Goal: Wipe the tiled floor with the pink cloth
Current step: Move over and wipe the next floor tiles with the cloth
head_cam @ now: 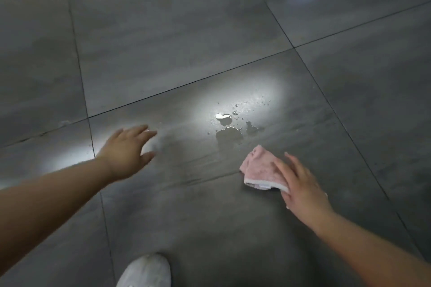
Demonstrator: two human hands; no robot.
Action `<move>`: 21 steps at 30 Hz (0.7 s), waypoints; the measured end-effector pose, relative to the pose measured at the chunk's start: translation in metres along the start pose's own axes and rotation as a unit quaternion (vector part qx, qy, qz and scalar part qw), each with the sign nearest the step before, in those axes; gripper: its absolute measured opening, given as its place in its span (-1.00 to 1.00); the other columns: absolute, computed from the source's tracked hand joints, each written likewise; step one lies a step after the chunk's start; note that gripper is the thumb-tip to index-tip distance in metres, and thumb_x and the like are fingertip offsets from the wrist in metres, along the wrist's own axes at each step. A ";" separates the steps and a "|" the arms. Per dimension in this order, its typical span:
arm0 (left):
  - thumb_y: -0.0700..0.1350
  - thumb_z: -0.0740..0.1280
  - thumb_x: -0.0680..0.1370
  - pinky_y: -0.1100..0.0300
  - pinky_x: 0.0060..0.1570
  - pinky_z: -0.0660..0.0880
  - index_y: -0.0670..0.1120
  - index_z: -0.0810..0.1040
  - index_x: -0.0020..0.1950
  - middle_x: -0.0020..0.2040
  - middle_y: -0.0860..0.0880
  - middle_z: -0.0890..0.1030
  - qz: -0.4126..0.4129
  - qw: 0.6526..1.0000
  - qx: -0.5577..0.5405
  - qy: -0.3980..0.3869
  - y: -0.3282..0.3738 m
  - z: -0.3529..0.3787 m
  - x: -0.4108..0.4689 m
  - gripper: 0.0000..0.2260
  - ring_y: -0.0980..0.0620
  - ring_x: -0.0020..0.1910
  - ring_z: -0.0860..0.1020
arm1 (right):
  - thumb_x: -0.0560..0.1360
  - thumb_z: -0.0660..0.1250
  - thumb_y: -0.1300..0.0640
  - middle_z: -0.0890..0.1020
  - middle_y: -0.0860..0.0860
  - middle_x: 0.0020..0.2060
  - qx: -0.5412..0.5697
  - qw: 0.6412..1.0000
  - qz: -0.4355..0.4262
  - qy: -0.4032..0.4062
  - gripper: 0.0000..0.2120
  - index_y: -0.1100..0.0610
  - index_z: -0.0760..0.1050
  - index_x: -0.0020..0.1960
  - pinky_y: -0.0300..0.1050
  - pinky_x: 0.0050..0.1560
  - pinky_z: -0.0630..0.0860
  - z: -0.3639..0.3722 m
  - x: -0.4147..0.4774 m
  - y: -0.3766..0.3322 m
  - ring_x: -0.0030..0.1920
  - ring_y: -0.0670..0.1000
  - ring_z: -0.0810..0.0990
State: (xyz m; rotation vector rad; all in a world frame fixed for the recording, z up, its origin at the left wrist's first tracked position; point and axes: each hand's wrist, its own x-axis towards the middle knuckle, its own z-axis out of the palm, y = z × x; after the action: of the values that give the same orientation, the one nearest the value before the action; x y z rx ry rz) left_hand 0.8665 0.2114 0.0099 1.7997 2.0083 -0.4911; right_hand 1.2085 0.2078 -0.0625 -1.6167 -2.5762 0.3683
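Observation:
A crumpled pink cloth (258, 168) with a white hem lies on the grey tiled floor (163, 42). My right hand (300, 184) presses flat on the cloth's right side, fingers spread over it. A small puddle of water (229, 131) with scattered droplets sits just up and left of the cloth, a short gap apart. My left hand (127, 152) hovers over the floor to the left, fingers apart, holding nothing.
A white shoe (145, 271) shows at the bottom edge, below the hands. Dark grout lines cross the large tiles. Bright light reflections shine on the floor near the puddle, at the left and at the top right.

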 end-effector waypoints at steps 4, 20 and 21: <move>0.11 0.18 0.52 0.05 0.49 -0.14 -0.02 -0.10 0.49 0.55 -0.05 -0.12 -0.054 0.996 -0.061 -0.024 -0.007 0.056 -0.012 -0.34 -0.02 0.53 -0.09 | 0.27 0.15 -0.09 0.34 0.04 0.27 0.001 0.996 -0.093 -0.012 -0.52 -0.07 0.35 0.19 -0.01 -0.17 0.61 0.023 -0.017 -0.021 0.05 0.07 0.35; 0.44 -0.14 0.23 0.17 0.38 -0.38 -0.04 -0.44 0.27 0.30 0.08 -0.40 -0.034 0.994 -0.107 0.013 -0.021 0.099 -0.003 -0.14 0.17 0.33 -0.35 | 0.29 0.24 0.38 0.46 0.35 0.27 0.027 0.986 0.158 0.044 -0.48 0.27 0.39 0.26 0.29 -0.01 0.49 0.043 0.083 -0.070 -0.01 0.46 0.50; 0.41 -0.03 0.32 0.16 0.43 -0.29 -0.08 -0.36 0.34 0.34 0.05 -0.33 -0.033 0.994 -0.099 0.034 -0.022 0.101 -0.002 -0.14 0.15 0.36 -0.27 | 0.26 0.21 0.32 0.53 0.29 0.21 0.004 0.996 0.088 0.029 -0.47 0.22 0.40 0.24 0.26 -0.09 0.54 0.046 0.084 -0.087 -0.05 0.42 0.55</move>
State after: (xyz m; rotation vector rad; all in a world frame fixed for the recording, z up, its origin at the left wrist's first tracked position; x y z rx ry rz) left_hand 0.8507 0.1559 -0.0759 1.6555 2.0873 -0.2407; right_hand 1.0861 0.2394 -0.0915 -1.8283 -2.3954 0.3364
